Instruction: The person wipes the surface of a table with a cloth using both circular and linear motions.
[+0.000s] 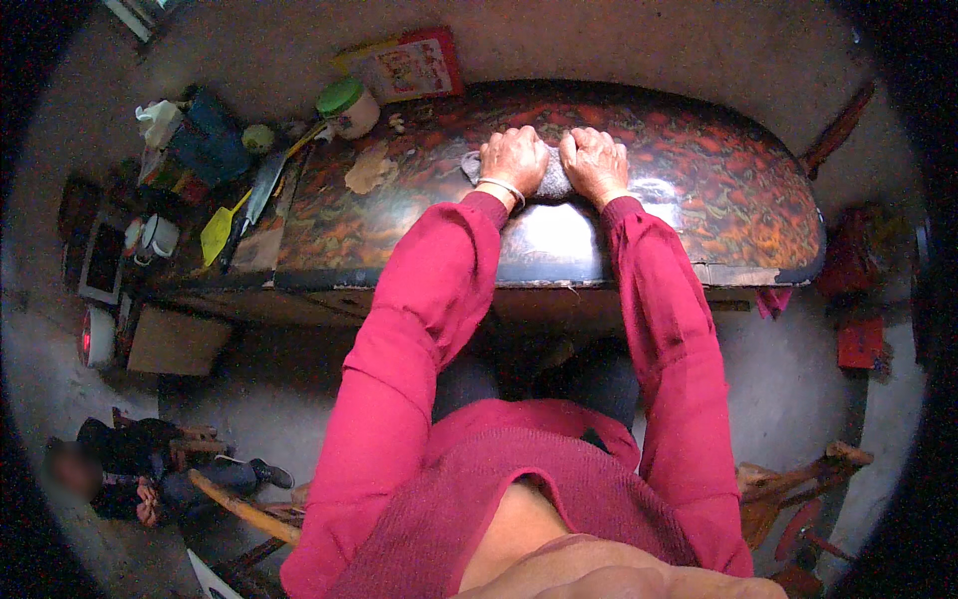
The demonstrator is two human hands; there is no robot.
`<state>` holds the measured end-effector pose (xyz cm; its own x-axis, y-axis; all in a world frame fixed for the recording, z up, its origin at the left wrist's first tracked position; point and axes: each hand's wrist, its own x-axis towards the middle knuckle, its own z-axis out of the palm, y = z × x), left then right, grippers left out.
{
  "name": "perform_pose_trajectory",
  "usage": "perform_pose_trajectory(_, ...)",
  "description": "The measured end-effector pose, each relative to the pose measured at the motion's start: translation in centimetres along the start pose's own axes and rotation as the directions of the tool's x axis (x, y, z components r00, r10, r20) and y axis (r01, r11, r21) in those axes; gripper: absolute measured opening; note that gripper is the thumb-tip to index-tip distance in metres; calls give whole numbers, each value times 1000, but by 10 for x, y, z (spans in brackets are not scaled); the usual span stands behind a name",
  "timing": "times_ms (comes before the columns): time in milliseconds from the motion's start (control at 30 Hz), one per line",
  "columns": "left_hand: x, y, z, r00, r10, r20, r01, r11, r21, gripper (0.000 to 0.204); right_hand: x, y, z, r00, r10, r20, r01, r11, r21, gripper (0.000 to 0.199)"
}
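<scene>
Both arms reach forward over a dark table (718, 185) with a glossy red, orange and green pattern. My left hand (514, 162), with a pale bracelet at the wrist, is closed on the left part of a grey cloth (554, 180). Beside it, my right hand (595, 164) has its fingers curled over the right end of the same cloth. The bunched cloth lies on the tabletop, and a bit of it pokes out left of my left hand. Shiny light patches lie on the surface near my wrists.
A green-lidded jar (349, 108) stands at the table's back left, near a brown patch (371, 170). Further left are a knife (263, 192), a yellow flat-headed tool (217, 236), a blue container (208, 132) and a white mug (158, 240). A person (130, 479) sits at lower left.
</scene>
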<state>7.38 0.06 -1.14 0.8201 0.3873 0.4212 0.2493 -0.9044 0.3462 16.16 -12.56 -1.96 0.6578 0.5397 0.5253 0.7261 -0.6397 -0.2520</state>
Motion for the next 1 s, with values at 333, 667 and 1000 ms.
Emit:
perform_pose_trajectory(333,-39,9,-9,997,58,-43,-59,998,-20,25,-40,-9,-24,988,-142,-53,138,987,-82,24)
perform_pose_trajectory(667,-50,8,-16,985,162,-61,-164,986,-42,21,-44,-10,-31,988,-150,-42,151,988,41,23)
perform_pose_trajectory(1000,10,1,7,998,42,-36,-43,999,-25,26,4,4,-2,996,-32,-78,30,999,-29,27)
